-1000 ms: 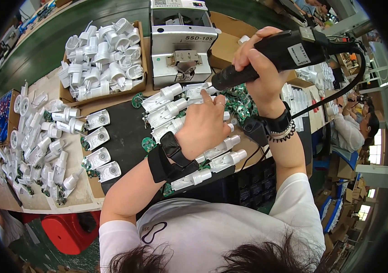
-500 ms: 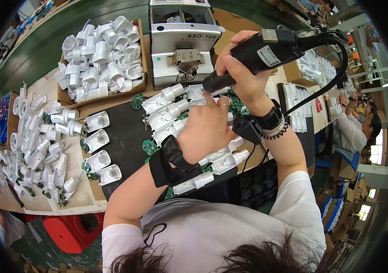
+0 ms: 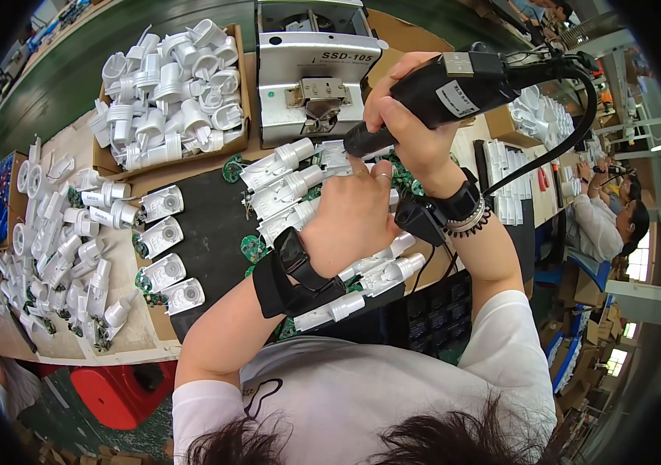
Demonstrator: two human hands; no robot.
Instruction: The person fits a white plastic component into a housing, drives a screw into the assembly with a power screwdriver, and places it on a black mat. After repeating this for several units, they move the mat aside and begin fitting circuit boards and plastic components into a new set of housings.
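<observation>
My right hand (image 3: 415, 128) is wrapped round a black electric screwdriver (image 3: 450, 89), tilted so that its tip points down and left. The tip meets a white plastic housing (image 3: 336, 157) beside my left fingertips. My left hand (image 3: 350, 209) reaches over the row of parts, its index finger at the screwdriver tip and its thumb bent in, closed on that housing. Its palm side is hidden. More white housings (image 3: 288, 190) lie in a row on the black mat (image 3: 214, 182), with green circuit boards (image 3: 253, 248) among them.
A cardboard box (image 3: 243, 101) of white plastic parts stands at the back left, next to a silver machine (image 3: 311, 66). Loose white parts (image 3: 67, 256) cover the bench's left side. A black cable (image 3: 555, 151) loops from the screwdriver. A red stool (image 3: 121, 395) stands below; a co-worker (image 3: 601, 221) sits far right.
Both hands and the screwdriver keep almost the same place. The box and the parts at the left appear slightly shifted as the view moves a little.
</observation>
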